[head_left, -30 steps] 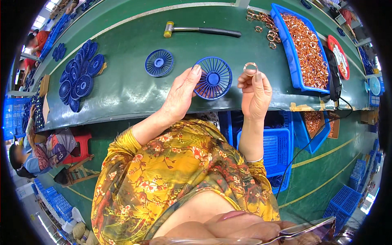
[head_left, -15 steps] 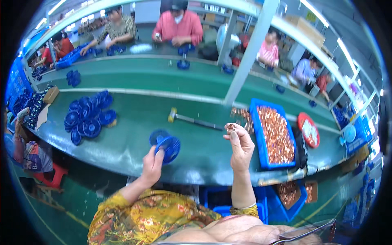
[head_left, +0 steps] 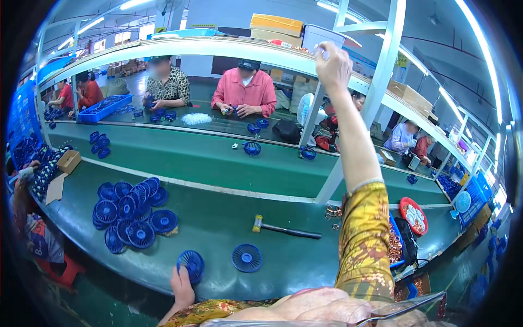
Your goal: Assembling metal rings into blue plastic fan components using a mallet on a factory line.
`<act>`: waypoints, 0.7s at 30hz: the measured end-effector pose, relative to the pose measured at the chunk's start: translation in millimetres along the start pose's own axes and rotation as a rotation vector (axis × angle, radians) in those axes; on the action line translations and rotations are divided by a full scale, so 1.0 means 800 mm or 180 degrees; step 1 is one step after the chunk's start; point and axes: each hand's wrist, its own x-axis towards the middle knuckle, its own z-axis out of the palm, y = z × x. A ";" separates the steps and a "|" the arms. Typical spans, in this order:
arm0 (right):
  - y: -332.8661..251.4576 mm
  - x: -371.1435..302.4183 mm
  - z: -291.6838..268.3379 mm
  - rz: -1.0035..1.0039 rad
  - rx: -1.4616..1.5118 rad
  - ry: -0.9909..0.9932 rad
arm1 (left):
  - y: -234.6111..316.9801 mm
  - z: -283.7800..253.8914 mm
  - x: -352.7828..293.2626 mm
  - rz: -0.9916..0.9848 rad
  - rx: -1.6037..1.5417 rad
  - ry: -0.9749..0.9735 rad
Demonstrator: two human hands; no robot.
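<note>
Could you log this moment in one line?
left hand: holds blue grille | right hand: raised near shelf, grip unclear | table: hammer, second grille

grille [head_left: 191, 266]: blue | tabletop [head_left: 212, 229]: green | sleeve [head_left: 366, 234]: yellow, floral | bowl [head_left: 403, 211]: red

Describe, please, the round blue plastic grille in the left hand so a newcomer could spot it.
On the long green tabletop, find the heap of round blue plastic grilles, then move right to the near edge. There the person's left hand grips the round blue plastic grille. Unlike the heap and the lone flat grille to its right, it is held.
</note>
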 end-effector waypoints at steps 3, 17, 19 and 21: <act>0.019 0.040 0.052 0.0996 -0.0405 -0.0994 | -0.010 -0.017 -0.006 -0.0425 0.0018 -0.0337; 0.048 -0.102 -0.049 0.1362 0.1905 -0.0938 | -0.036 -0.022 0.023 -0.1265 -0.0918 -0.0448; 0.057 -0.194 -0.115 0.1543 0.1137 -0.1679 | -0.032 -0.019 0.017 -0.1342 -0.1244 -0.0359; 0.067 -0.290 -0.199 0.1623 0.0138 -0.2318 | -0.027 -0.005 0.024 -0.0945 -0.1376 -0.0540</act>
